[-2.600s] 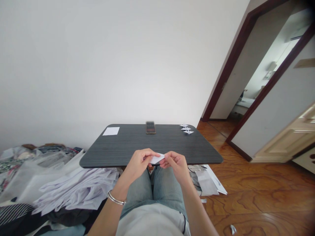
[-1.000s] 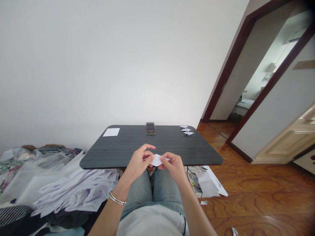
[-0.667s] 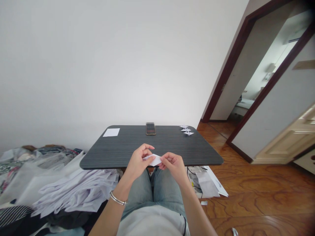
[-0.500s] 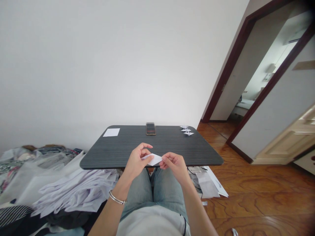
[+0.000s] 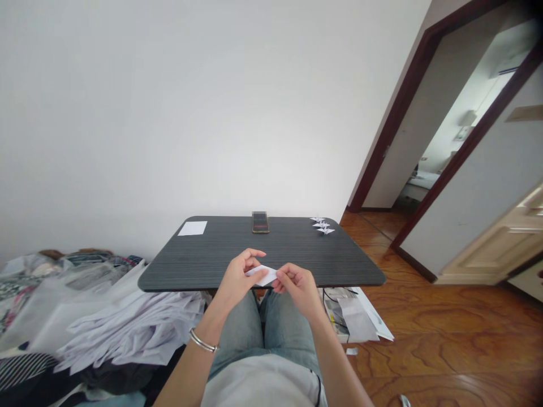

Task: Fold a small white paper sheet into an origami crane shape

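A small folded white paper (image 5: 263, 275) is held over the near edge of the dark table (image 5: 203, 257). My left hand (image 5: 238, 281), with a silver bracelet on its wrist, pinches the paper's left end between thumb and fingers. My right hand (image 5: 299, 285) pinches its right end with curled fingers. Both hands hover just above my lap, close together.
On the table's far side lie a white sheet (image 5: 192, 228), a phone (image 5: 260, 221) and three small white paper cranes (image 5: 322, 225). A heap of clothes and plastic bags (image 5: 97, 316) lies at the left. Papers (image 5: 356, 316) lie on the wooden floor; an open doorway (image 5: 428, 169) stands at the right.
The hands stayed over the table edge and kept working the paper; its shape between the fingers shifted slightly and the fingers closed in nearer each other.
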Demonstrator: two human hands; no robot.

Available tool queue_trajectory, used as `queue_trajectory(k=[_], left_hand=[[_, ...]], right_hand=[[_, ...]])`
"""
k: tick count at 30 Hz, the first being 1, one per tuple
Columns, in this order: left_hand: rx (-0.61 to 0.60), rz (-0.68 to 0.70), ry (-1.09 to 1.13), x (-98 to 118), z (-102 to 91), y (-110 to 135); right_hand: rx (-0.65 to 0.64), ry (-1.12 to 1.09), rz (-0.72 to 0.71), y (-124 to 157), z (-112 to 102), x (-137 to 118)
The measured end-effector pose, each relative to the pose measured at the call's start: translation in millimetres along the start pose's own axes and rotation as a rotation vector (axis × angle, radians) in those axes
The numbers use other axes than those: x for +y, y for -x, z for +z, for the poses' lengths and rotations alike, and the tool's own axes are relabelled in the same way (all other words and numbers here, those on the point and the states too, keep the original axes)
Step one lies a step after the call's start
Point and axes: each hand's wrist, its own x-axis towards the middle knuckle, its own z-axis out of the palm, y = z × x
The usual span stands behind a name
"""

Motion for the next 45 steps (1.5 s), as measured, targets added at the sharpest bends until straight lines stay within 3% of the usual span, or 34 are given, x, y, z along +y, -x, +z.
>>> queue_trajectory(k=[4, 14, 31, 45], left_hand=[[0.021, -0.018, -0.036, 1.0, 2.7, -1.6], [0.020, -0.061, 0.182, -7.8, -1.5, -4.6], [-0.045, -0.096, 0.198, -7.9, -12.7, -4.2], [0.083, -0.035, 0.155, -7.3, -1.0, -4.3]], right_hand=[[-0.013, 0.046, -0.004, -1.3, 1.8, 0.1], [0.008, 0.050, 0.005, -5.9, -4.1, 5.7], [0.037, 0.071, 0.003, -8.3, -13.4, 10.5], [0.106, 0.044, -0.019, -7.1, -7.5, 8.0]])
